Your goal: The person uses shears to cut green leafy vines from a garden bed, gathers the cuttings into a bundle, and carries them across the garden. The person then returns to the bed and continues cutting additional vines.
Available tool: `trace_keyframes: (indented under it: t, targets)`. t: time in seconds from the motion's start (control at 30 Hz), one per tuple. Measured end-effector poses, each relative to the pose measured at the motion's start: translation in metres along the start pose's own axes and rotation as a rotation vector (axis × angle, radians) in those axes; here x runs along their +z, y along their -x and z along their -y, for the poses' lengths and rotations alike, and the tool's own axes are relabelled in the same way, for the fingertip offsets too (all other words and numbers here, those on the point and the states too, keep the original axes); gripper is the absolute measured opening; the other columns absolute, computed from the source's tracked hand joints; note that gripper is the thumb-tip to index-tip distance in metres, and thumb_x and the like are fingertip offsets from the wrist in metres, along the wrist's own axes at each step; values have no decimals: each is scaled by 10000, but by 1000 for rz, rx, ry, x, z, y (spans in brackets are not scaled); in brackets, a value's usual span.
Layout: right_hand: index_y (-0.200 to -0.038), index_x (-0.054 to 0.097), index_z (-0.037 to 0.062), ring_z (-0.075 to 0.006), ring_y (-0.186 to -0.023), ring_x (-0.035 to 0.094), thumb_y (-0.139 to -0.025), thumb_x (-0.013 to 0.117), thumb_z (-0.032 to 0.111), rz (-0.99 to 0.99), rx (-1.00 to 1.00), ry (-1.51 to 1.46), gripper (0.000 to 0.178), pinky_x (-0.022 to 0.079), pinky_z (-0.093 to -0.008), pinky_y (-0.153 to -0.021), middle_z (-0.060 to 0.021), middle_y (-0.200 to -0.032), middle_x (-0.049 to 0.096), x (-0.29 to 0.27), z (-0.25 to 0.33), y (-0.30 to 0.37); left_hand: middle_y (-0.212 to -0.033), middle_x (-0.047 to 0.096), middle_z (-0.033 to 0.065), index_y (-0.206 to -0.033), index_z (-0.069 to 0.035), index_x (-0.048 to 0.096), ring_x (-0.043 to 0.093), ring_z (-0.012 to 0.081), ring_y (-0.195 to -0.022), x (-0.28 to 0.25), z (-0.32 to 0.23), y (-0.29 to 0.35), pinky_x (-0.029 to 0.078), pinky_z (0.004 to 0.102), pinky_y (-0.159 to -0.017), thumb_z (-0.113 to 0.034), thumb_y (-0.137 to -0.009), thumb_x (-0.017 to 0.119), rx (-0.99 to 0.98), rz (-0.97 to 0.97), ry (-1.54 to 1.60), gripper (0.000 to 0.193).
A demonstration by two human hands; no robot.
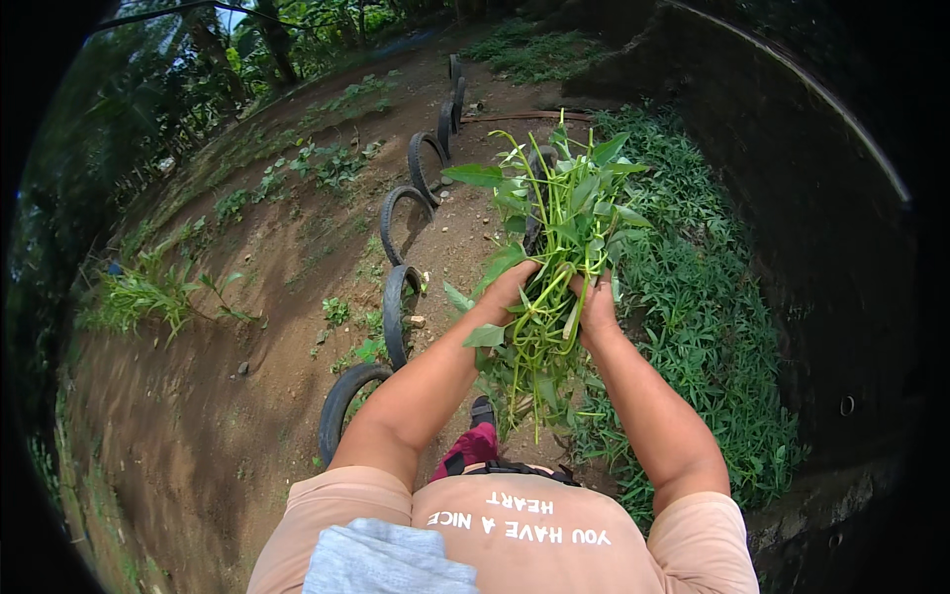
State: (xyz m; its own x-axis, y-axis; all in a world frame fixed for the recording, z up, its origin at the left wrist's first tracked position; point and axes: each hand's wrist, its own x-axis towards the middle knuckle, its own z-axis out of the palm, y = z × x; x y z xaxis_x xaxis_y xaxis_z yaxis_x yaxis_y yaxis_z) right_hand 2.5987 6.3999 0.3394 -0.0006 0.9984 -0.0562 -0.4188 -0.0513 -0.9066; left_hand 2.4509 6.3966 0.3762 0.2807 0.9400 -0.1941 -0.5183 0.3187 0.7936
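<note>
A big loose bundle of leafy green stems is held out in front of me at arm's length. My left hand grips it from the left side, and my right hand from the right. Long pale-green stalks and broad pointed leaves stick out above and hang down below both hands. Some fingers of each hand are hidden behind the stems, but both hands are closed around the bundle.
Half-buried tyres form a row along the bare soil to my left. A dense bed of low green plants grows on the right, beside a dark wall. A grass clump stands far left. My shoe shows below the bundle.
</note>
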Motion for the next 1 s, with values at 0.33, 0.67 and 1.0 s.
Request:
trace_keyframes:
  t: [0.33, 0.67, 1.0]
  targets:
    - [-1116, 377, 30, -207, -894, 529, -792, 635, 268, -84, -198, 121, 478, 429, -346, -815, -105, -1006, 539, 20, -14, -273, -878, 633, 92, -980, -26, 594, 639, 159, -705, -70, -89, -261, 539, 299, -605, -168, -878, 513, 62, 112, -86, 193]
    - [-1225, 354, 77, -254, -954, 549, -774, 662, 210, -102, -108, -89, 562, 474, -394, -816, -120, -1100, 511, 49, 9, -519, -838, 628, 83, -969, -42, 589, 602, 132, -675, -105, -183, -514, 506, 306, -585, -211, -845, 555, 187, 72, -307, 213]
    - [-1149, 385, 92, -234, -943, 536, -748, 703, 208, -67, -87, -89, 525, 459, -376, -798, -100, -1053, 520, 89, -17, -809, -791, 630, 45, -845, -43, 637, 594, 116, -641, -188, -292, -754, 482, 269, -563, -223, -837, 561, 275, 92, -417, 195]
